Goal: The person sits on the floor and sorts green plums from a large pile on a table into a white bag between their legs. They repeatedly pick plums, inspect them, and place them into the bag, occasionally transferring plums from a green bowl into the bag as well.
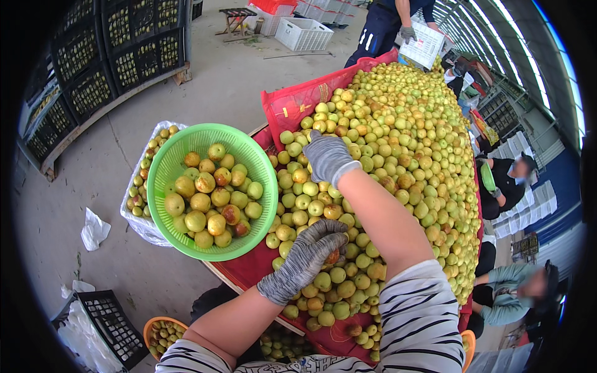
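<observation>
A large heap of yellow-green jujubes [410, 158], some with red-brown patches, covers a red cloth-lined table. In my left hand [310, 256], gloved in grey knit, is a reddish jujube [332, 257], held low over the heap's near part. My right hand [326, 156], in a similar glove, reaches farther up and touches the fruit near the red raised edge; its fingertips point down and away, and whether it grips a fruit is hidden. Left of both hands, a green plastic colander [161, 224] holds larger, partly browned jujubes [205, 182].
Under the colander stands a plastic-lined crate [130, 217] of jujubes. Black crates [100, 56] of fruit are stacked at upper left. An orange basket [148, 333] and a black crate [114, 321] sit lower left. A person tips a white crate [422, 44] at the far end; others sit along the right.
</observation>
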{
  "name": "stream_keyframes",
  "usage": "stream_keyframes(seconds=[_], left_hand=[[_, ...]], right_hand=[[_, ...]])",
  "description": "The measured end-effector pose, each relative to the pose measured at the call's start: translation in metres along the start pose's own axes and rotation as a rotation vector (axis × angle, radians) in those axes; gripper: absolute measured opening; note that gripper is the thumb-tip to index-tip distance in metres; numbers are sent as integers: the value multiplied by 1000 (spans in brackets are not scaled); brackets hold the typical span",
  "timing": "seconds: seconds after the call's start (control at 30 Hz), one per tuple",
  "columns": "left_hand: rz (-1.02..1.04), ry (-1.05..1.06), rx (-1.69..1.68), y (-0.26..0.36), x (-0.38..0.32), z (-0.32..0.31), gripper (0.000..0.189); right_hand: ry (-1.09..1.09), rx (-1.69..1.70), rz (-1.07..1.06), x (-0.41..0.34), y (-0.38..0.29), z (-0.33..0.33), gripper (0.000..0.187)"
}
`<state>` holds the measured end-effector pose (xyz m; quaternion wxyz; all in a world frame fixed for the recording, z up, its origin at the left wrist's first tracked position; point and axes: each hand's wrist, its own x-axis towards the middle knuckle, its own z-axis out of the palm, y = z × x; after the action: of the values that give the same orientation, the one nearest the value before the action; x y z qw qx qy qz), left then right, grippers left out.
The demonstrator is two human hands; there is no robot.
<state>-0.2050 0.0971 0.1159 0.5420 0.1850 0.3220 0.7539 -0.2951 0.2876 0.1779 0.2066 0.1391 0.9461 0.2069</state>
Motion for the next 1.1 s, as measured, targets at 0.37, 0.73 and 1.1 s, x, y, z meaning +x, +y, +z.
stream_keyframes(seconds=[0.37, 0.73, 1.1], left_hand=[[492, -234, 1020, -32, -72, 54, 69], [317, -693, 1196, -121, -197, 124, 65], [121, -687, 1183, -134, -229, 161, 61]], right_hand=[[405, 1199, 247, -347, -23, 81, 68], [731, 1537, 628, -524, -179, 175, 66], [934, 1519, 622, -536, -206, 238, 32]])
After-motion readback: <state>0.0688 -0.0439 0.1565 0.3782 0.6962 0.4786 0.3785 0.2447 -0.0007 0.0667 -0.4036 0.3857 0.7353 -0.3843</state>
